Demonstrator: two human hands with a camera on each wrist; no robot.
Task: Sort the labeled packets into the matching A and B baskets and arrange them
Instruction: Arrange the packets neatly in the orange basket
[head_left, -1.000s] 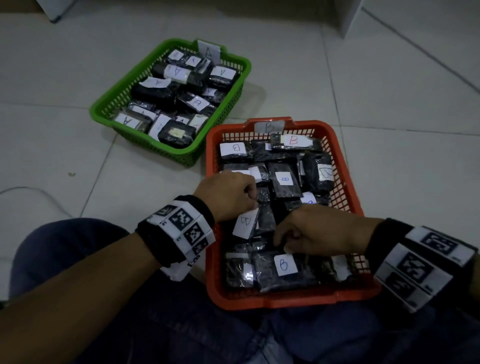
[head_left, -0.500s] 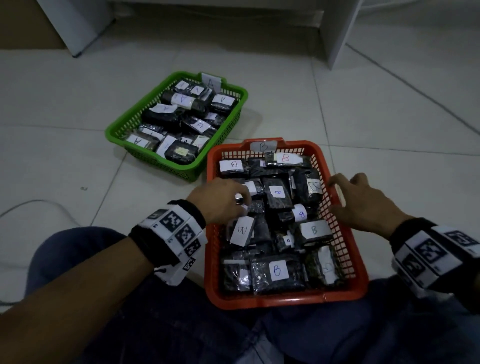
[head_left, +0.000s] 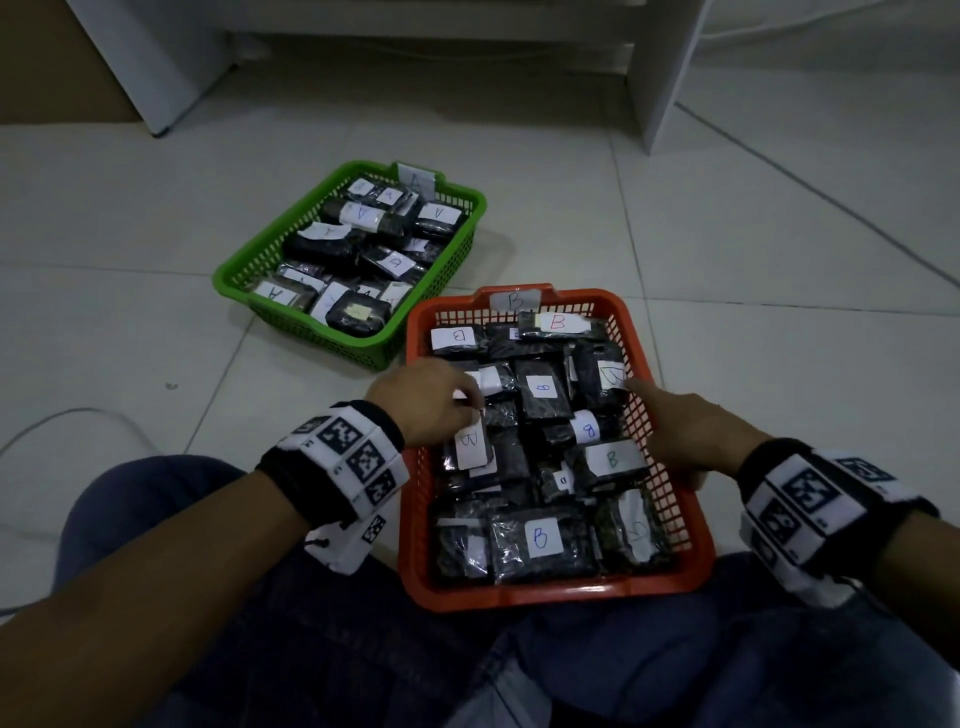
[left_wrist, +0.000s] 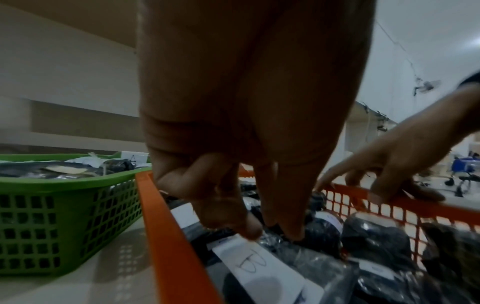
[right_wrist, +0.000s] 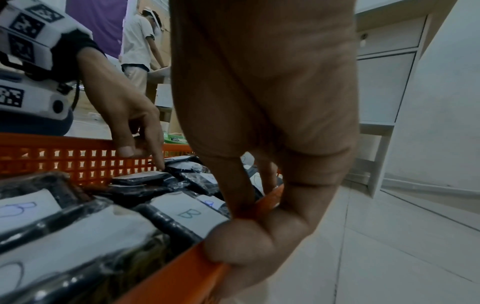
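Note:
The orange B basket sits on the floor right in front of my knees, full of black packets with white B labels. The green A basket, behind it to the left, holds packets labelled A. My left hand reaches into the orange basket's left side and pinches the top edge of a tilted B packet between thumb and fingers. My right hand grips the basket's right rim, thumb outside and fingers inside.
Pale tiled floor lies all round the baskets. White furniture legs stand at the back, and a thin cable curves on the floor at the left. My legs in jeans touch the orange basket's near edge. Another person stands far off.
My right hand has left the packets in the basket's middle and moved out to the right rim, which it now grips. My left hand stays on the tilted B packet.

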